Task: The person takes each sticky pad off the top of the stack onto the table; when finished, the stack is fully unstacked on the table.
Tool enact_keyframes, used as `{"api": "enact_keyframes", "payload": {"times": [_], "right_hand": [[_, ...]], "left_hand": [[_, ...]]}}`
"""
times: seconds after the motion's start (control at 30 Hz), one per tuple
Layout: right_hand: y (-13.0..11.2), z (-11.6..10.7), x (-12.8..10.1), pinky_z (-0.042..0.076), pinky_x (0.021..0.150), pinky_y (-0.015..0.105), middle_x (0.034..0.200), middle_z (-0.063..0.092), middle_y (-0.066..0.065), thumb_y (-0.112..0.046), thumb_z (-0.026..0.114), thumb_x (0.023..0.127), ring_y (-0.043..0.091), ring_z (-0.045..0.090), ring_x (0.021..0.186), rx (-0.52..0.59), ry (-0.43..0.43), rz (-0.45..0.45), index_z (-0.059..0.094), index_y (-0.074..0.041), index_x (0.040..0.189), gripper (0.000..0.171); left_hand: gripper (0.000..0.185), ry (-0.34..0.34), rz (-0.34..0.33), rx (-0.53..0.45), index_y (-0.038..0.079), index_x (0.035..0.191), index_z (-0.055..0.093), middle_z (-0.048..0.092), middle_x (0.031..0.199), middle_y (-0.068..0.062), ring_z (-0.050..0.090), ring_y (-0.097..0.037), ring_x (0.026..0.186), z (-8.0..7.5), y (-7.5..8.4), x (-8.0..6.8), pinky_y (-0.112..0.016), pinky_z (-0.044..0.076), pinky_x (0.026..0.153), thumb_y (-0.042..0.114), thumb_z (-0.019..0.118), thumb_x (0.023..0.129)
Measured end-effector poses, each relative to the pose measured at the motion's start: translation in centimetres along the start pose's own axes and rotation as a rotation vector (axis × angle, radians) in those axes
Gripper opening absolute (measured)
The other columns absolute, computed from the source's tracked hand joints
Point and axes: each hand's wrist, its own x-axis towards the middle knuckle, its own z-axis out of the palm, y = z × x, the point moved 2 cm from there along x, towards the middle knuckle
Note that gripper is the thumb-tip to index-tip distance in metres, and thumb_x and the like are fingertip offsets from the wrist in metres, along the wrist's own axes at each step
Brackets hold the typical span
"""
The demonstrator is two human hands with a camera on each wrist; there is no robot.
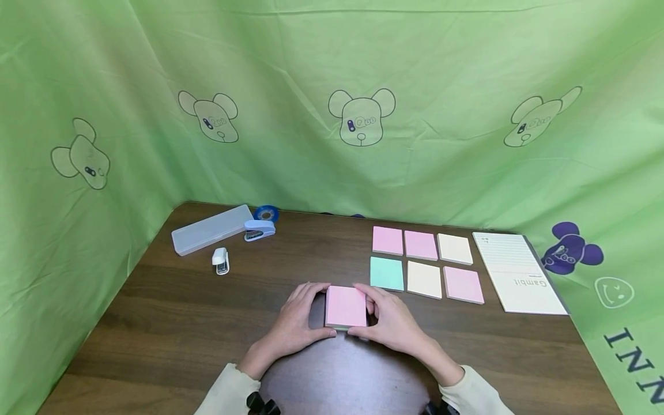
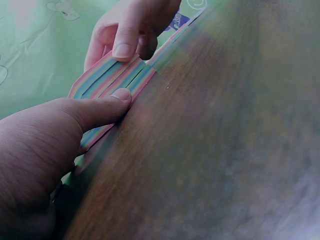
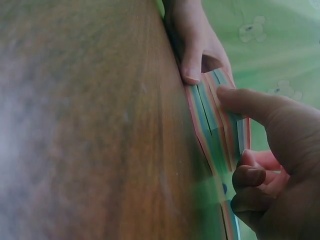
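Observation:
A stack of sticky note pads (image 1: 346, 306) with a pink top sits on the wooden table in front of the body. Its layered side (image 2: 107, 77) shows pink, yellow and blue-green stripes in the left wrist view. My left hand (image 1: 294, 320) grips the left side of the stack, thumb at the near edge and fingers at the far corner. On the opposite side my right hand (image 1: 393, 320) holds it the same way, thumb on the near face. In the right wrist view, the right thumb (image 3: 250, 103) presses against the striped layers (image 3: 212, 112).
Right of the stack lie several flat sticky note pads, among them a teal one (image 1: 386, 273), a cream one (image 1: 423, 279) and a pink one (image 1: 463, 285). Beyond is a notepad (image 1: 520, 274). At left are a pencil case (image 1: 210, 231), blue tape (image 1: 266, 213) and two staplers (image 1: 259, 229).

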Motion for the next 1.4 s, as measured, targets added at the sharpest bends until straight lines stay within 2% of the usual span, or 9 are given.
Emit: {"api": "enact_keyframes", "payload": {"times": [0.33, 0.57, 0.73, 0.87, 1.0, 1.27, 1.4], "right_hand": [[0.7, -1.0, -1.2, 0.038, 0.066, 0.021, 0.088, 0.05, -0.011, -0.027, 0.106, 0.071, 0.003, 0.043, 0.074, 0.048, 0.074, 0.005, 0.07, -0.008, 0.143, 0.083], [2.2, -2.6, -3.2, 0.039, 0.064, 0.02, 0.088, 0.05, -0.009, -0.021, 0.107, 0.07, 0.002, 0.042, 0.073, 0.085, 0.111, 0.031, 0.07, -0.013, 0.142, 0.081], [3.6, -3.6, -4.6, 0.04, 0.064, 0.021, 0.088, 0.049, -0.01, -0.018, 0.107, 0.069, 0.001, 0.042, 0.072, 0.032, 0.128, 0.055, 0.07, -0.012, 0.142, 0.082], [4.5, -4.0, -5.3, 0.039, 0.066, 0.023, 0.088, 0.049, -0.012, -0.022, 0.107, 0.069, 0.001, 0.043, 0.073, -0.059, 0.135, 0.044, 0.07, -0.012, 0.141, 0.081], [4.9, -3.9, -5.6, 0.036, 0.066, 0.024, 0.089, 0.047, -0.015, -0.029, 0.105, 0.072, -0.001, 0.04, 0.074, -0.153, 0.107, 0.033, 0.069, -0.014, 0.144, 0.082], [4.7, -3.7, -5.7, 0.035, 0.064, 0.022, 0.091, 0.049, -0.016, -0.032, 0.105, 0.072, -0.003, 0.038, 0.075, -0.182, 0.103, 0.014, 0.072, -0.016, 0.14, 0.078], [4.6, -3.7, -5.6, 0.036, 0.065, 0.023, 0.091, 0.049, -0.016, -0.033, 0.104, 0.073, -0.001, 0.041, 0.076, -0.186, 0.087, 0.035, 0.073, -0.015, 0.14, 0.076]], "left_hand": [[0.096, -0.019, -0.034, -0.031, 0.014, 0.162, 0.05, 0.059, 0.154, -0.005, 0.046, -0.031, 0.151, -0.1, 0.1, 0.0, -0.062, 0.038, 0.124, 0.036, 0.1, 0.084], [0.097, -0.005, -0.011, -0.014, 0.012, 0.162, 0.05, 0.06, 0.152, -0.005, 0.048, -0.03, 0.15, 0.0, 0.1, 0.0, -0.061, 0.041, 0.122, 0.037, 0.101, 0.083], [0.096, -0.001, -0.007, -0.008, 0.013, 0.162, 0.05, 0.06, 0.152, -0.004, 0.047, -0.031, 0.151, 0.0, 0.1, -0.2, -0.063, 0.042, 0.121, 0.038, 0.1, 0.084], [0.096, -0.004, -0.008, -0.007, 0.014, 0.162, 0.049, 0.06, 0.152, -0.003, 0.047, -0.031, 0.151, 0.0, 0.0, -0.2, -0.063, 0.042, 0.121, 0.04, 0.099, 0.085], [0.096, -0.007, -0.012, -0.011, 0.014, 0.163, 0.049, 0.06, 0.153, -0.003, 0.046, -0.031, 0.151, 0.0, -0.1, -0.2, -0.063, 0.04, 0.123, 0.039, 0.099, 0.085], [0.096, -0.012, -0.012, -0.006, 0.013, 0.163, 0.049, 0.06, 0.153, -0.003, 0.047, -0.031, 0.151, 0.0, 0.0, -0.1, -0.062, 0.04, 0.123, 0.04, 0.099, 0.085], [0.096, -0.017, -0.018, -0.01, 0.013, 0.163, 0.049, 0.06, 0.153, -0.004, 0.046, -0.031, 0.151, -0.1, 0.0, -0.2, -0.063, 0.039, 0.124, 0.039, 0.099, 0.085]]}}
